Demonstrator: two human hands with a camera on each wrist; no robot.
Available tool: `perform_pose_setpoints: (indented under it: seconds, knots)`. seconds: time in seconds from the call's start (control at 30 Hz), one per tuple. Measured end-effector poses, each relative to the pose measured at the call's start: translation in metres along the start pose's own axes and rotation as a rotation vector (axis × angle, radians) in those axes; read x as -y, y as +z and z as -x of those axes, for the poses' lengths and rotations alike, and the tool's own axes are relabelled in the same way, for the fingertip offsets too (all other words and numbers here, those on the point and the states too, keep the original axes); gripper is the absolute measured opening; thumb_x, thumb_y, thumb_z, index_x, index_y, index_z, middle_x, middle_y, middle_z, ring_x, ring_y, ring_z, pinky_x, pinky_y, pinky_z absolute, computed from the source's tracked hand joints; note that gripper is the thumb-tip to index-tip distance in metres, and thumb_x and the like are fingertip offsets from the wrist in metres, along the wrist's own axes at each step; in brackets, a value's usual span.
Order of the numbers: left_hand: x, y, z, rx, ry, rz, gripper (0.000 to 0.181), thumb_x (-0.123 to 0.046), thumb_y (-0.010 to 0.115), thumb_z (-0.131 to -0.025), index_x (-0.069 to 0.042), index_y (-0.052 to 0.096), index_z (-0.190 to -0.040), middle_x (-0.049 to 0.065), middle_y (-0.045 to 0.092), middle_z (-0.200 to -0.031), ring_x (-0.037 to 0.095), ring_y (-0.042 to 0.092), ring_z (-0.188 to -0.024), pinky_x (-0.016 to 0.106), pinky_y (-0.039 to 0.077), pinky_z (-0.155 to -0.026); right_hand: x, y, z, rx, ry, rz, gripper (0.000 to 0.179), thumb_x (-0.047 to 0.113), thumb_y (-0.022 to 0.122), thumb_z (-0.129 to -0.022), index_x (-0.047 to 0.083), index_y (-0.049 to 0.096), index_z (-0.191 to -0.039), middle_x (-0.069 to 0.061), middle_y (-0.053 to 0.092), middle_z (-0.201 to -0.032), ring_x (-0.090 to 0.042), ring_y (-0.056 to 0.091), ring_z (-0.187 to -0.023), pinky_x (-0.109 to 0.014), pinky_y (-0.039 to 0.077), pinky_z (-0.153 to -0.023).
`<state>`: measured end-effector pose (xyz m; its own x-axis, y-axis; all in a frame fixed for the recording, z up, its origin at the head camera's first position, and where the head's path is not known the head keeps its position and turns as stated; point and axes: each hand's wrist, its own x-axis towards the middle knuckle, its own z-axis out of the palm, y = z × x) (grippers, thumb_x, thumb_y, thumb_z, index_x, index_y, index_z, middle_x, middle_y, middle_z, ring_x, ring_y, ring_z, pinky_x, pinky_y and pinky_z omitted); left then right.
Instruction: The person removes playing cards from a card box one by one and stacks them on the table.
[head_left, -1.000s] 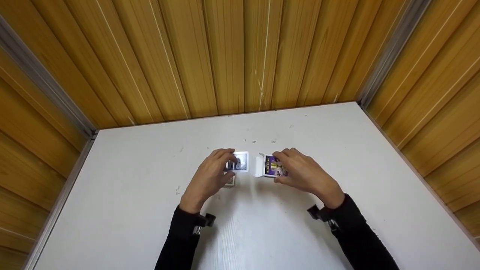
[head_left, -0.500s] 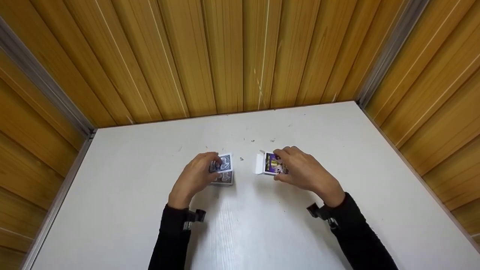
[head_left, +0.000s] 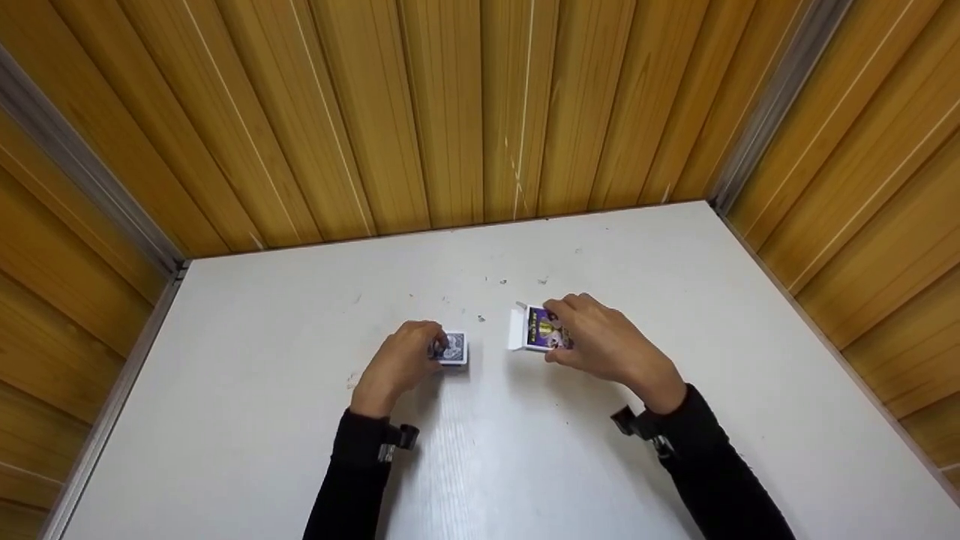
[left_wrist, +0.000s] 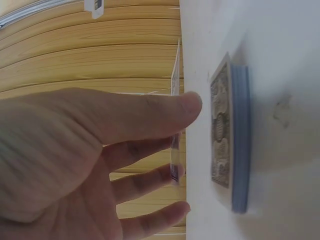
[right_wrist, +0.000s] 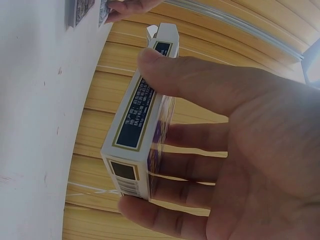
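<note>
My left hand (head_left: 401, 364) pinches a single playing card (left_wrist: 175, 75) by its edges, thumb on one side and fingers on the other. Just beyond the thumb, a squared deck of playing cards (left_wrist: 239, 140) lies on the white table, patterned back showing. A gap separates card and deck in the left wrist view; from the head, the card (head_left: 454, 347) covers most of the deck. To the right, my right hand (head_left: 604, 341) grips a purple-fronted card box (right_wrist: 131, 115) clear of the table, thumb on its narrow printed side. The box's white flap (head_left: 517, 328) stands open toward the left hand.
The white table (head_left: 487, 465) carries small dark marks and scuffs. Yellow wood-look panels (head_left: 420, 112) wall in its back and both sides, with grey metal strips at the corners.
Held near the box's flap a second ago, the card has moved left and then toward me, over the deck. The right hand and card box have hardly moved.
</note>
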<state>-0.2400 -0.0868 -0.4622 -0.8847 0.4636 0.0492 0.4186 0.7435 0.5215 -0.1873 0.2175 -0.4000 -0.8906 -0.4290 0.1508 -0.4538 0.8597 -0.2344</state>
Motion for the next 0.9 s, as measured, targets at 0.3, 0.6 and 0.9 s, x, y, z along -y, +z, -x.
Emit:
perform_pose_setpoints:
  seconds: [0.3, 0.6, 0.9]
  knots:
    - [0.004, 0.011, -0.003, 0.009, -0.016, -0.005, 0.027, 0.009, 0.079, -0.078, -0.007, 0.073, -0.099, 0.006, 0.070, -0.106, 0.031, 0.060, -0.115, 0.049, 0.049, -0.098, -0.001, 0.001, 0.003, 0.004, -0.017, -0.003, 0.070, 0.028, 0.089, -0.082, -0.002, 0.057, -0.137, -0.017, 0.065, -0.120, -0.027, 0.059, -0.102, -0.043, 0.054, -0.082]
    - [0.008, 0.015, -0.007, 0.052, -0.060, 0.005, 0.030, 0.012, 0.077, -0.079, -0.005, 0.072, -0.103, 0.007, 0.068, -0.108, 0.027, 0.061, -0.110, 0.043, 0.051, -0.096, -0.001, 0.001, 0.002, 0.011, -0.006, -0.018, 0.070, 0.027, 0.088, -0.083, -0.001, 0.057, -0.138, -0.017, 0.065, -0.121, -0.028, 0.060, -0.105, -0.044, 0.054, -0.084]
    - [0.014, 0.019, -0.010, 0.048, -0.031, 0.001, 0.028, 0.014, 0.074, -0.079, -0.006, 0.071, -0.098, 0.006, 0.067, -0.106, 0.024, 0.060, -0.104, 0.043, 0.051, -0.093, 0.003, -0.001, 0.001, 0.030, 0.006, -0.012, 0.071, 0.028, 0.088, -0.083, -0.002, 0.057, -0.140, -0.019, 0.064, -0.125, -0.028, 0.060, -0.106, -0.044, 0.054, -0.088]
